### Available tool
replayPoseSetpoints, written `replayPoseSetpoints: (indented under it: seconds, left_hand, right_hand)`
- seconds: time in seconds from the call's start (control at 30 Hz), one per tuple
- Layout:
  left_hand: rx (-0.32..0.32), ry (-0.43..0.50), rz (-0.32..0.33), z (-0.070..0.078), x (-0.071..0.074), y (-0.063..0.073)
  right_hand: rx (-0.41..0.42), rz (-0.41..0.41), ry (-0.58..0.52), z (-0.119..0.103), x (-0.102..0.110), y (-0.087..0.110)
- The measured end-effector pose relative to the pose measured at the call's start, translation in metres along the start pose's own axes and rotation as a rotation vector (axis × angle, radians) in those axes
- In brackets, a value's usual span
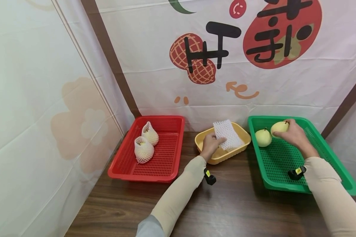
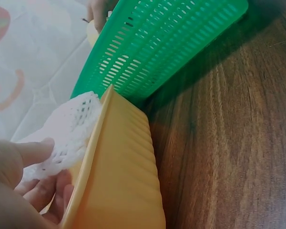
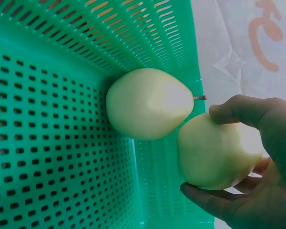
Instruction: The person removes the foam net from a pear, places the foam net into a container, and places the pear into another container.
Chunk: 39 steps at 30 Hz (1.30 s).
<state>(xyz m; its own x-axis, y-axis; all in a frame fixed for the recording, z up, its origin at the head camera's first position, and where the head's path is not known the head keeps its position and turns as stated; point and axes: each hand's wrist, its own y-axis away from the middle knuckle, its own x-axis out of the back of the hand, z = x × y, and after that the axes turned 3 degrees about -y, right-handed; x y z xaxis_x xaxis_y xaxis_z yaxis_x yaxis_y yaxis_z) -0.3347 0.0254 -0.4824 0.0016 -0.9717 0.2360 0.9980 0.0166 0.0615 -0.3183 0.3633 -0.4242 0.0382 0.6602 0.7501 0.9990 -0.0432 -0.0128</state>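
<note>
One green basket sits right of the yellow basket; there the right hand grips a pear, which a loose grip could drop. Over the yellow basket, the left hand pinches netting that tugging might tear.

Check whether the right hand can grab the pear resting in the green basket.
Probably not as is: the right hand already grips one pear, though nothing covers the resting pear.
</note>
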Motion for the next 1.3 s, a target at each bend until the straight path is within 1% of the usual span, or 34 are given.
replayPoseSetpoints:
  seconds: [0.13,0.23,0.37,0.53,0.63,0.77,0.9,1.1,1.17,1.3]
  left_hand:
    - [0.024,-0.037,0.025,0.0,-0.002,-0.002]
    - [0.043,-0.031,0.021,0.001,-0.003,-0.003]
    - [0.056,0.008,-0.003,0.002,-0.004,-0.003]
    - [0.059,0.064,-0.056,0.001,-0.005,-0.005]
    - [0.069,0.079,-0.086,0.0,-0.005,-0.006]
    - [0.097,0.059,-0.099,-0.002,-0.007,-0.008]
    - [0.118,0.015,-0.093,-0.004,-0.009,-0.01]
    - [0.127,0.012,-0.096,-0.005,-0.01,-0.01]
    - [0.125,-0.002,-0.087,-0.004,-0.01,-0.011]
    - [0.149,-0.052,-0.065,-0.003,-0.01,-0.015]
  right_hand:
    - [-0.017,-0.021,0.007,0.005,0.0,0.0]
    - [-0.032,-0.03,0.01,0.01,0.0,-0.001]
    - [-0.041,-0.048,0.025,0.015,0.002,-0.002]
    - [-0.045,-0.084,0.041,0.018,0.002,-0.003]
    - [-0.043,-0.104,0.048,0.02,0.002,-0.003]
    - [-0.034,-0.129,0.059,0.022,0.001,-0.003]
    - [-0.03,-0.159,0.067,0.025,-0.001,-0.002]
    - [-0.022,-0.175,0.074,0.029,-0.003,-0.003]
    - [-0.015,-0.178,0.083,0.029,-0.003,-0.004]
    - [0.003,-0.192,0.106,0.03,-0.003,-0.006]
